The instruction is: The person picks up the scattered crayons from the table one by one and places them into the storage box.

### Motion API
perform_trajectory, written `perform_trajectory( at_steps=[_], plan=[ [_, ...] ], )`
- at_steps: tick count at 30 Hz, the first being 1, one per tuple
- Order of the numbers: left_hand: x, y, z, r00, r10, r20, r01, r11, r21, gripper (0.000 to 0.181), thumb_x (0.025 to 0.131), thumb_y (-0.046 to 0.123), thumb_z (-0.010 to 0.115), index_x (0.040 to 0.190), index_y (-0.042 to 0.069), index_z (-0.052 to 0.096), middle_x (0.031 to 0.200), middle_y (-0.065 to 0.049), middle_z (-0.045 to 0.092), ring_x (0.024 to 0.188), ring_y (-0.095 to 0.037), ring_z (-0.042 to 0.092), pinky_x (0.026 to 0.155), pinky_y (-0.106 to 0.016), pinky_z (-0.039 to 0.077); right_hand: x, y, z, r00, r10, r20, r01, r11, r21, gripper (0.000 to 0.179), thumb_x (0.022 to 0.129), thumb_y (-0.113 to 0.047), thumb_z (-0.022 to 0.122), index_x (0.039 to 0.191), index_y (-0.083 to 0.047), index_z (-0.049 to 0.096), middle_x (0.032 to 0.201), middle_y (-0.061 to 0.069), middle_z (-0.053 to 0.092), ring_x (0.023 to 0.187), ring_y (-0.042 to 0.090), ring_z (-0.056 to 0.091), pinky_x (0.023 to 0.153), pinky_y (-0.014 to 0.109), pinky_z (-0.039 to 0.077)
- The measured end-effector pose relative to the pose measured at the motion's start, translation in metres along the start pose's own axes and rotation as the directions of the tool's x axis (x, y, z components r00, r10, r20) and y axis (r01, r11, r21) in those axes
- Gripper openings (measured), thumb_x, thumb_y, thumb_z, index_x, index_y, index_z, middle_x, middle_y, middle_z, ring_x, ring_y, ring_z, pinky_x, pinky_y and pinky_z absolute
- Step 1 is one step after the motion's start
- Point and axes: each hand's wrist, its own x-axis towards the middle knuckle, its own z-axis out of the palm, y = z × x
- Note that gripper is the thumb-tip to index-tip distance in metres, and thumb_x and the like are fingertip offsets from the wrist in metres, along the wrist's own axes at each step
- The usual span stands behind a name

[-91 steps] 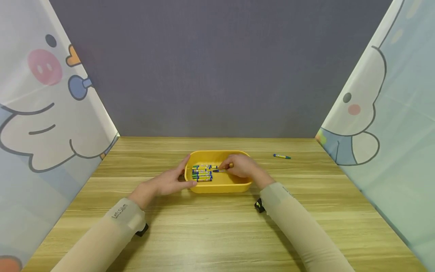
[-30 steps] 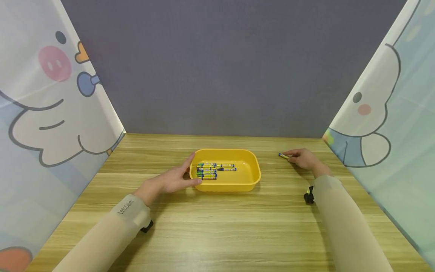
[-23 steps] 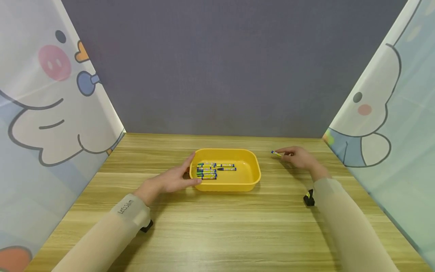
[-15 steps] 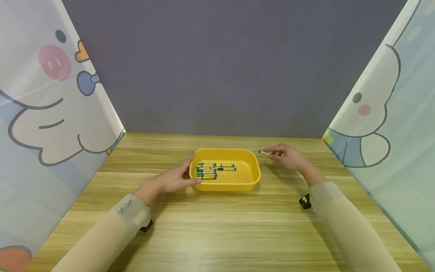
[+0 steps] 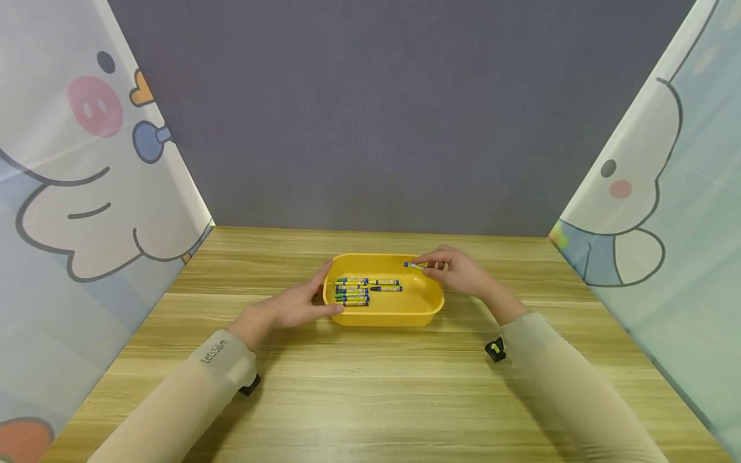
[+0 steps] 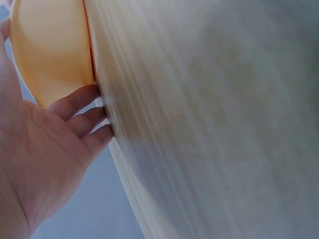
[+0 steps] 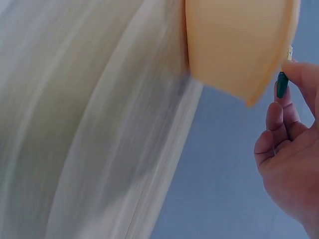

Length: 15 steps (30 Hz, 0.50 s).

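In the head view my left hand holds the left end of a yellow tray, its thumb at the front rim and forefinger near the back corner. The left wrist view shows the other fingers of that hand bent against the tray's end wall. Over the tray's back right part, my right hand pinches a crayon with a yellow wrapper and blue end. Its green tip shows below the thumb in the right wrist view. Several crayons lie stacked in a row at the tray's left side.
Two more crayons, one yellow-tipped and one dark blue-tipped, lie right of the row. The wooden table meets a dark grey panel behind. Cartoon-printed sheets stand at both sides.
Three seconds ago my right hand was inside the tray at a dark blue-tipped crayon. It then took the green crayon from the table at right and carried it left over the tray. My left hand stayed.
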Motion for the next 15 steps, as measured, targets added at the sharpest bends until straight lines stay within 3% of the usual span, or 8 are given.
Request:
perform_trajectory(
  at_steps=[8, 15],
  plan=[
    [0.001, -0.001, 0.000, 1.000, 0.001, 0.004, -0.001, 1.000, 0.011, 0.117, 0.099, 0.073, 0.066, 0.176, 0.036, -0.013, 0.169, -0.018, 0.051, 0.151, -0.041, 0.054, 0.129, -0.061, 0.037, 0.012, -0.015, 0.026, 0.997, -0.055, 0.046, 0.056, 0.998, -0.037, 0.029, 0.106, -0.017, 0.072, 0.133, -0.023, 0.081, 0.102, 0.002, 0.064, 0.089, 0.020, 0.052, 0.074, 0.034, 0.046],
    [0.000, -0.001, 0.000, 1.000, -0.005, 0.007, 0.005, 1.000, 0.024, 0.117, 0.099, 0.074, 0.064, 0.177, 0.032, -0.012, 0.170, -0.020, 0.048, 0.152, -0.045, 0.052, 0.129, -0.062, 0.036, 0.024, -0.021, 0.047, 0.992, -0.075, 0.101, 0.085, 0.991, -0.103, 0.029, 0.108, -0.020, 0.071, 0.136, -0.024, 0.080, 0.109, 0.000, 0.066, 0.092, 0.017, 0.053, 0.080, 0.035, 0.049]
  ],
)
